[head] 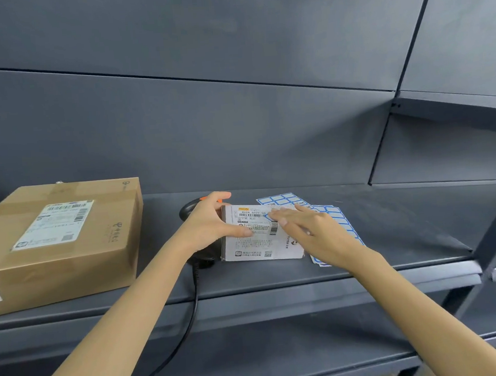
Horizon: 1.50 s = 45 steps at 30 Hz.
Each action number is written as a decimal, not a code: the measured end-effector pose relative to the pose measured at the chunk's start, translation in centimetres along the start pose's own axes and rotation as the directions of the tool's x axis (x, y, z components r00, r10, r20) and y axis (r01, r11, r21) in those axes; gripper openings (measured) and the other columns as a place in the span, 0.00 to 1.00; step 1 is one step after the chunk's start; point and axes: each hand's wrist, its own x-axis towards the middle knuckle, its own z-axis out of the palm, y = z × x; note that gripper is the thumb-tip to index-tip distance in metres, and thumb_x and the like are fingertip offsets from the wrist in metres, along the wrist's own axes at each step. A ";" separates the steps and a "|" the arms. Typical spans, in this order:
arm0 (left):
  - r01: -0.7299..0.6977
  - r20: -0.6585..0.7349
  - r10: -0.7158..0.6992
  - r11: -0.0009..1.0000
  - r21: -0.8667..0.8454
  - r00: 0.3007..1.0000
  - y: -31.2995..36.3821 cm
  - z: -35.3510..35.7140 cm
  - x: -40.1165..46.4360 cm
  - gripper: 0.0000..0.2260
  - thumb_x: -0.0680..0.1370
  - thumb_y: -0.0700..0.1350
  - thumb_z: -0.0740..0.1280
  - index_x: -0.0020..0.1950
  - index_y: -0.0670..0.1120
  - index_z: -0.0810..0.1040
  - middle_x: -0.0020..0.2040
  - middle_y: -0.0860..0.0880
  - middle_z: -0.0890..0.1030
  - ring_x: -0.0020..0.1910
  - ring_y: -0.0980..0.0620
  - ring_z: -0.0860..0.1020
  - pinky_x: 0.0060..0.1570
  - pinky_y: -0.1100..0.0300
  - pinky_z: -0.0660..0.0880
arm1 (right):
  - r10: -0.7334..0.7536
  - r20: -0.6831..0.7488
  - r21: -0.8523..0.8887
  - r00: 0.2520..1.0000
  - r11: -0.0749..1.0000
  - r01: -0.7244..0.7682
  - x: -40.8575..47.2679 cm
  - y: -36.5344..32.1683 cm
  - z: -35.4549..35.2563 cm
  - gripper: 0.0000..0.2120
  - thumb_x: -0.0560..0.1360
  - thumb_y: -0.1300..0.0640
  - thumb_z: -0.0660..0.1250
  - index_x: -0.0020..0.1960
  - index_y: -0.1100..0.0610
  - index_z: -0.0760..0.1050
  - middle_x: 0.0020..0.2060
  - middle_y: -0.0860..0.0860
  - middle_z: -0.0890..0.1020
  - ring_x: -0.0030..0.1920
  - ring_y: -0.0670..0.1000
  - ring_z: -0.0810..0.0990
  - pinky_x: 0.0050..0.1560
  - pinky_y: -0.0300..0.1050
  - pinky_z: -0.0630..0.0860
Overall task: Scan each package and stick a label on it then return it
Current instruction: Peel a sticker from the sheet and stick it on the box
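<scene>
Large brown cardboard box (58, 241) with white shipping label, well left of the small white labelled package (259, 240) on the dark grey metal shelf (392, 230). Black handheld scanner (190, 211) just behind-left, mostly hidden. Left hand (211, 225) gripping its left edge; right hand (309, 227) flat, fingers pressing its top. Blue-bordered sticker sheets (336, 215) right, partly beneath.

Pkgs: 2. One big brown carton (58, 241) at 9 o'clock, w/ 2 printed labels showing, top and front. One small white box (259, 237) at centre. Blue-bordered sticker sheets (336, 219): at least 2, overlapping at 3 o'clock of the white box; exact no. can't tell. Scanner (190, 211): 1, black w/ cable, at 9 o'clock of it. Hands: 2, left (211, 225) and right (312, 230).
</scene>
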 end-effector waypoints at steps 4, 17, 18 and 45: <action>-0.012 -0.031 0.012 1.000 -0.015 0.999 0.0 0.0 -0.1 0.44 0.58 0.48 0.83 0.71 0.52 0.67 0.67 0.49 0.72 0.67 0.53 0.70 0.67 0.51 0.69 | 0.248 -0.116 0.342 0.962 0.919 -0.196 0.6 0.4 -1.5 0.25 0.78 0.37 0.53 0.61 0.52 0.77 0.59 0.59 0.78 0.62 0.57 0.74 0.64 0.49 0.71; -0.176 -0.021 0.174 0.979 -0.104 0.984 2.8 0.2 -1.5 0.43 0.57 0.46 0.83 0.70 0.51 0.70 0.57 0.58 0.80 0.57 0.66 0.76 0.50 0.75 0.72 | 0.188 0.077 0.261 0.979 0.944 -0.202 -1.9 1.5 -5.0 0.44 0.60 0.38 0.77 0.72 0.38 0.62 0.63 0.33 0.72 0.64 0.37 0.72 0.63 0.37 0.67; -0.191 -0.012 0.191 0.975 -0.113 0.982 3.5 0.5 -1.8 0.43 0.57 0.46 0.83 0.70 0.51 0.70 0.58 0.58 0.80 0.58 0.65 0.76 0.52 0.74 0.71 | 0.195 0.052 0.197 0.979 0.960 -0.201 -2.6 1.4 -5.7 0.43 0.61 0.38 0.77 0.71 0.38 0.63 0.61 0.32 0.73 0.62 0.36 0.73 0.62 0.36 0.68; -0.382 0.534 0.142 0.846 0.372 0.834 -5.4 39.8 -14.7 0.22 0.81 0.52 0.58 0.74 0.51 0.64 0.74 0.54 0.64 0.73 0.54 0.62 0.70 0.58 0.58 | 0.934 0.303 0.046 0.188 0.182 -0.982 -42.8 25.1 14.4 0.41 0.61 0.45 0.77 0.62 0.58 0.59 0.54 0.52 0.66 0.51 0.50 0.68 0.36 0.40 0.68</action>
